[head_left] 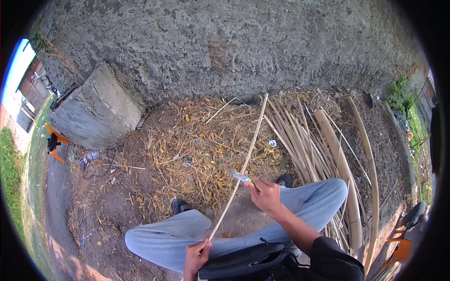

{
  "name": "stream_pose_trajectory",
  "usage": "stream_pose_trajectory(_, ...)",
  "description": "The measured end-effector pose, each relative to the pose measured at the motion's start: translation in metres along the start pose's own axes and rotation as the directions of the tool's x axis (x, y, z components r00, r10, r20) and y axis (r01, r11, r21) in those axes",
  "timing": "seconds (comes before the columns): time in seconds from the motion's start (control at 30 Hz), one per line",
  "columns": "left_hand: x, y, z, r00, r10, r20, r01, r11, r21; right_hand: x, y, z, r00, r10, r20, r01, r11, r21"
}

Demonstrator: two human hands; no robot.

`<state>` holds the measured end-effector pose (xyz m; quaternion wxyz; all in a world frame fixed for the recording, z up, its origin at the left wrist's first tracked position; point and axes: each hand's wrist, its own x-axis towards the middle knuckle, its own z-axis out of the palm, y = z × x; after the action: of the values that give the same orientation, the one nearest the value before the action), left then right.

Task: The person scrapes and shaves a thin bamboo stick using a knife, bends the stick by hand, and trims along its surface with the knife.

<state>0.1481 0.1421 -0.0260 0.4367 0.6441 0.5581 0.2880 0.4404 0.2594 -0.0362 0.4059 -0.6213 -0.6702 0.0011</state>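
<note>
A long, thin bamboo strip [255, 133] slants from near my lap up toward the wall. My left hand [198, 255] pinches its lower end beside my left knee. My right hand [265, 195] is closed round the green handle of a knife [239, 175], whose blade points left and lies across the middle of the strip. Whether the blade cuts into the strip I cannot tell. To the right of my right hand, a bundle of split bamboo strips [300, 145] lies on the ground.
A thick bamboo pole [338, 173] and a curved pole [370, 164] lie at the right. The rough wall [225, 51] stands ahead, with a concrete block [101, 112] at its left. Dry leaves and straw [187, 154] cover the ground. My legs are bent in front of me.
</note>
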Motion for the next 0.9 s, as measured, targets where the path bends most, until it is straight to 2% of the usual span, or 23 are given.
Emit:
stream_pose_trajectory(0.23, -0.018, -0.019, -0.012, 0.997, -0.069, 0.043, 0.069, 0.998, -0.002, 0.008, 0.004, -0.006, 0.998, -0.039, -0.040, 0.038, 0.999, -0.007)
stream_pose_trajectory(0.3, -0.024, -0.017, -0.016, 0.962, -0.250, 0.108, 0.243, 0.968, 0.070, 0.010, 0.009, -0.003, 0.998, -0.029, -0.056, 0.028, 0.999, -0.019)
stream_pose_trajectory(0.33, -0.027, -0.016, -0.018, 0.964, -0.245, 0.107, 0.238, 0.969, 0.071, 0.013, 0.013, -0.003, 0.997, -0.002, -0.079, 0.002, 1.000, 0.005)
stream_pose_trajectory(0.4, -0.031, 0.007, -0.022, 0.965, -0.254, 0.058, 0.259, 0.960, -0.105, 0.017, 0.018, -0.005, 0.995, 0.029, -0.100, -0.026, 0.999, 0.030)
stream_pose_trajectory(0.43, -0.033, 0.006, -0.023, 0.965, -0.255, 0.060, 0.260, 0.960, -0.103, 0.017, 0.019, -0.006, 0.997, 0.009, -0.082, -0.010, 1.000, -0.006)
stream_pose_trajectory(0.5, -0.037, 0.001, -0.029, 0.985, -0.163, 0.048, 0.166, 0.984, -0.065, 0.018, 0.020, -0.005, 0.998, -0.010, -0.063, 0.008, 0.999, -0.041)
stream_pose_trajectory(0.63, -0.046, -0.002, -0.034, 0.971, -0.233, 0.059, 0.237, 0.969, -0.070, 0.020, 0.021, -0.004, 0.996, -0.022, -0.087, 0.019, 0.999, -0.034)
stream_pose_trajectory(0.7, -0.053, -0.015, -0.034, 0.982, -0.181, 0.054, 0.181, 0.983, -0.001, 0.020, 0.021, -0.002, 0.996, -0.039, -0.081, 0.035, 0.998, -0.057)
stream_pose_trajectory(0.77, -0.062, -0.024, -0.039, 0.976, -0.205, 0.072, 0.202, 0.978, 0.051, 0.023, 0.026, 0.000, 0.990, 0.006, -0.143, -0.007, 1.000, -0.008)
stream_pose_trajectory(0.83, -0.071, -0.034, -0.042, 0.970, -0.228, 0.089, 0.219, 0.970, 0.103, 0.029, 0.032, -0.004, 0.990, 0.021, -0.139, -0.022, 1.000, -0.004)
stream_pose_trajectory(0.9, -0.079, -0.043, -0.042, 0.996, -0.067, 0.060, 0.053, 0.975, 0.214, 0.030, 0.035, -0.006, 0.990, 0.038, -0.133, -0.038, 0.999, 0.002)
